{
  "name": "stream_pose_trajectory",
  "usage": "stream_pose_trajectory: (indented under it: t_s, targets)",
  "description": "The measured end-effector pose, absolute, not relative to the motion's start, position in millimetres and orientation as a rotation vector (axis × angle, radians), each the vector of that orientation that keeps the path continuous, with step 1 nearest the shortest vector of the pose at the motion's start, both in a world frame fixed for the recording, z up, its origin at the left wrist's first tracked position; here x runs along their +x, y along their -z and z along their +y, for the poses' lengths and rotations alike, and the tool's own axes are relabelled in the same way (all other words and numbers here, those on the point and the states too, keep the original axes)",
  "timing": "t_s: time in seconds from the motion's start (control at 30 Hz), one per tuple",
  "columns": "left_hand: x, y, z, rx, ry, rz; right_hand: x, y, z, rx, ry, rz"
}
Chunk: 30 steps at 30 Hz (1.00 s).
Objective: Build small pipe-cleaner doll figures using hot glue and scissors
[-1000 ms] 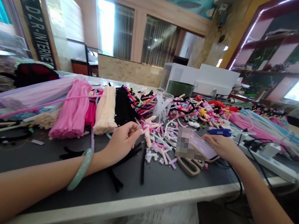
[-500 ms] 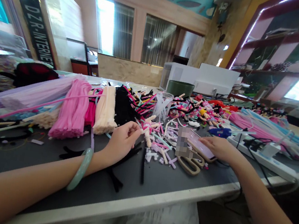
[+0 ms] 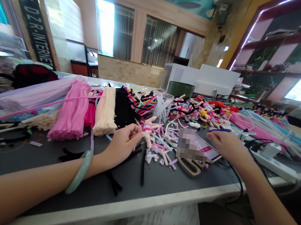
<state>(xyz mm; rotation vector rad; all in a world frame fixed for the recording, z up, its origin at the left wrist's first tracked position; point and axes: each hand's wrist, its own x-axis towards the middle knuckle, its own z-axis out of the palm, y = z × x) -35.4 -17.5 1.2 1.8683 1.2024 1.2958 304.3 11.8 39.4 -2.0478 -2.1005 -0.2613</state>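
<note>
My left hand [image 3: 122,144], wearing a pale green bangle [image 3: 80,172], has its fingertips pinched together right beside a small pipe-cleaner doll in a pink dress [image 3: 147,132]. I cannot tell whether the fingers touch it. My right hand [image 3: 228,145] is curled just above the far edge of a smartphone [image 3: 204,147], which lies on the table with a lit screen. Part of the phone is blurred. Tan-handled scissors [image 3: 190,167] lie under its near edge.
Bundles of lilac [image 3: 33,94], pink [image 3: 72,112], cream [image 3: 106,111] and black [image 3: 124,108] pipe cleaners lie left of centre on a dark grey table [image 3: 31,162]. Loose cut pieces and dolls spread behind. A power strip [image 3: 275,166] and cables sit at right.
My right hand has shifted up and right, uncovering more of the phone screen and hiding most of the blue tool behind it. My left hand has barely moved.
</note>
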Motion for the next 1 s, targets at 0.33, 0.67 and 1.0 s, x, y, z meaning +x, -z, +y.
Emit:
stream_pose_trajectory:
  t_s: [0.33, 0.67, 1.0]
  targets:
    - [-34.6, -2.9, -18.8, 1.889, -1.277, 1.203, 293.5, -55.3, -8.6, -1.978, 0.363, -2.101]
    - [-34.0, -1.0, -17.6, 1.875, -1.244, 1.205, 302.0, -62.3, -14.6, -2.118, 0.241, -2.128]
    - [-30.9, -4.4, -19.7, 1.875, -1.183, 1.252, 330.8, -46.6, -8.7, -2.358, 0.117, -2.088]
